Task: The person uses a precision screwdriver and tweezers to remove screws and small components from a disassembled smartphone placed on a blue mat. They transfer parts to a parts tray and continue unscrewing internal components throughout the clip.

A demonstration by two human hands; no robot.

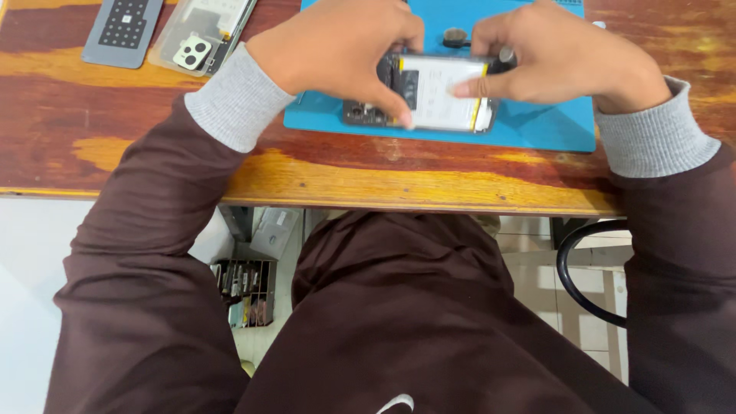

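Opened phone [429,96] lies back-up on blue mat [537,126], white battery exposed. Left hand [337,50] clamps the phone's left end, thumb on its near edge, fingers over the far edge: grip pinching the phone. Right hand [563,57] sits at the phone's right end, index fingertip pressed on the battery; whether its grip closes around the phone, cannot tell. Mat rests on wooden surface [322,180]. Well left of the phone: back cover [201,34] with camera block, then grey perforated plate [123,29].
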